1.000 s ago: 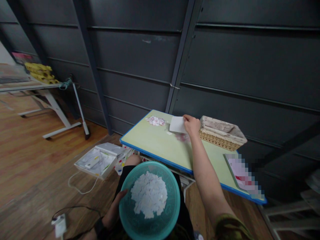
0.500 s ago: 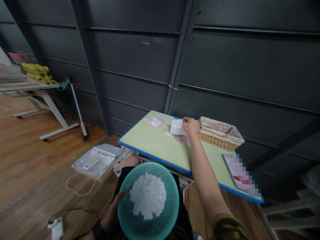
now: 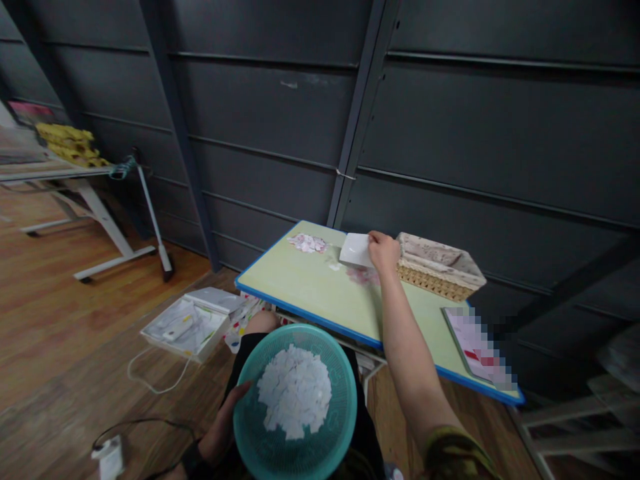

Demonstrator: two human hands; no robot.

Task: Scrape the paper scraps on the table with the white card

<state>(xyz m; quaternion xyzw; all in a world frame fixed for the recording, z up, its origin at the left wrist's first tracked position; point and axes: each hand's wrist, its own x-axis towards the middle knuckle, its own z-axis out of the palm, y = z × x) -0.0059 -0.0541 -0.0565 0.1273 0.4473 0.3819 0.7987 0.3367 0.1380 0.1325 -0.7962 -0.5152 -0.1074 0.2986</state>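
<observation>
My left hand (image 3: 225, 423) grips the left rim of a round green plastic basket (image 3: 345, 400) resting on my lap. Torn white paper scraps (image 3: 295, 390) are heaped inside it. My right hand (image 3: 384, 252) reaches over the table and is closed on the right edge of a glossy white square dish (image 3: 356, 249), held tilted; whether it touches the tabletop I cannot tell. Left of the dish lies a pile of pinkish-white paper scraps (image 3: 309, 243). Just below the dish is a reddish patch of scraps (image 3: 363, 275), partly covered by it.
The pale green table (image 3: 310, 293) has a blue edge. A cloth-lined wicker basket (image 3: 435, 277) stands right of my hand, and a flat pink-covered item (image 3: 467, 343) lies nearer. An open white box (image 3: 187, 327) with a cable sits on the floor. Behind rises a dark panel wall (image 3: 270, 120).
The white dish in my right hand has tipped so that its surface faces up more. My left hand and the green basket stay nearly where they were.
</observation>
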